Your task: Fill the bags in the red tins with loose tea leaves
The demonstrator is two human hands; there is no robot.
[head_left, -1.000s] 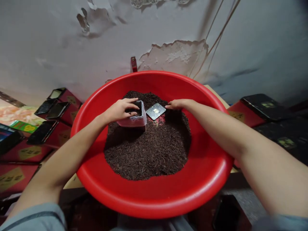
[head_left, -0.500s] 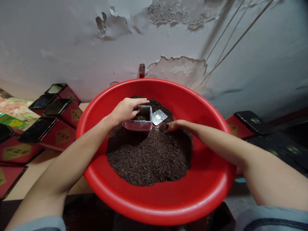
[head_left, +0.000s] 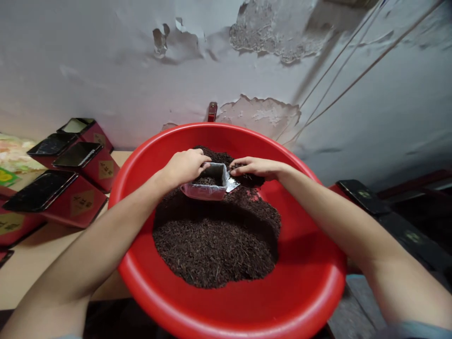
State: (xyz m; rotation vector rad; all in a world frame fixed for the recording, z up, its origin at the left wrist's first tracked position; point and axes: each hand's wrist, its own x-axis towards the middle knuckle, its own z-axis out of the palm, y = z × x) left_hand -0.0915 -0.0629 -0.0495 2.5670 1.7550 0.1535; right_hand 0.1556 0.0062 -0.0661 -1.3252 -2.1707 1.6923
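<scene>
A wide red plastic basin (head_left: 229,313) holds a heap of dark, twisted tea leaves (head_left: 215,254). On the heap near the far side stands a small rectangular container (head_left: 206,192) lined with clear plastic, partly filled with leaves. My left hand (head_left: 185,167) grips its left and back rim, thumb and fingers bent over the edge. Just right of the container, my right hand (head_left: 259,168) is cupped round a handful of tea leaves, raised to about rim height. A silvery square lid (head_left: 232,184) lies under it, partly hidden.
Several red tins (head_left: 79,200) with black edges and gold labels lie on a pale table (head_left: 60,249) to the left. Black-topped tins (head_left: 363,195) are at the right. Behind the basin rises a wall (head_left: 106,70) with peeling paint, with cords (head_left: 367,77) hanging across it.
My right hand has come up from the leaves with a handful and moved toward the container, now covering part of the silvery lid. My left hand stays on the container's rim.
</scene>
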